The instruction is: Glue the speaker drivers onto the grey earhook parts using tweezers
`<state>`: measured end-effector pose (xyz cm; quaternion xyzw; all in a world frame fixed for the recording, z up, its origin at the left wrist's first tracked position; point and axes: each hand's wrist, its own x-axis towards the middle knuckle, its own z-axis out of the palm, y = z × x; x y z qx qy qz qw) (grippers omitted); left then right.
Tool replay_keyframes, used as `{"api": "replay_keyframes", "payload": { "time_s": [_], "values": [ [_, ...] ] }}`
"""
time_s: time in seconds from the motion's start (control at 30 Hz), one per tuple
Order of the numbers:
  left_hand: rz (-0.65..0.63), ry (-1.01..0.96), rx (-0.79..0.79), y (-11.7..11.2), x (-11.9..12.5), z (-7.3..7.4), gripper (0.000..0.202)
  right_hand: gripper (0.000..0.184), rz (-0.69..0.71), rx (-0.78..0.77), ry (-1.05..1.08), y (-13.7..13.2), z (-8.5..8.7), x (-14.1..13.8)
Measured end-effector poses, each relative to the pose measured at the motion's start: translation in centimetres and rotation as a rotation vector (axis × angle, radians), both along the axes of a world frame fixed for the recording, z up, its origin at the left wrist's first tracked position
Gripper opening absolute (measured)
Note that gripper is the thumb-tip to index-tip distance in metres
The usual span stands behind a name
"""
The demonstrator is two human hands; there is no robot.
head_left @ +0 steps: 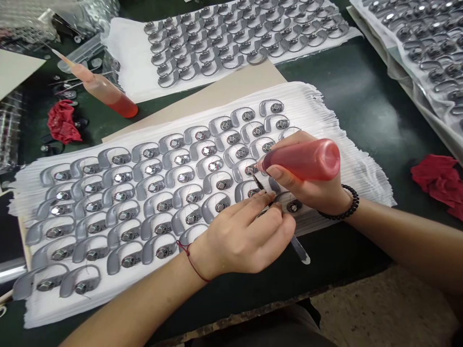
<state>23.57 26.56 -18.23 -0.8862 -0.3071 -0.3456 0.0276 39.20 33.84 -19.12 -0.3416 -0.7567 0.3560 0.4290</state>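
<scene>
On the dark green tabletop (pixel 336 82) we list one needle-tipped squeeze bottle (pixel 104 94), part-filled with red liquid, at left; one crumpled red cloth (pixel 63 122) near it; one further red rag (pixel 439 185), crumpled, at the right edge. Upper left, we note bunched clear plastic bags (pixel 92 14) and a clear plastic box (pixel 85 50) beside the bottle. Far side: one white sheet (pixel 126 62) bearing rows of grey curved pieces (pixel 240 59). Lower right: speckled floor (pixel 379 308).

The one view looks from the person's head, forward and down at a slant over the worktop (pixel 343 255), close above the left hand (pixel 240 236) and right hand (pixel 307 178), taking in the near edge (pixel 253 314) and some floor (pixel 387 308) at lower right.
</scene>
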Motion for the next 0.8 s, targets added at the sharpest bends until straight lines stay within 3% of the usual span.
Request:
{"api": "replay_keyframes", "payload": {
  "time_s": [0.33, 0.63, 0.8],
  "values": [
    [0.008, -0.002, -0.014, 0.2, -0.4, 0.7, 0.009, 0.011, -0.008, 0.058, -0.063, -0.2, 0.5, 0.1],
    [0.272, -0.283, -0.135, 0.7, -1.3, 1.2, 0.021, 0.017, 0.02, 0.019, -0.019, 0.0, 0.6, 0.1],
    [0.286, -0.326, -0.184, 1.5, -1.6, 1.7, 0.024, 0.018, 0.033, 0.012, 0.013, 0.0, 0.4, 0.1]
  ]
}}
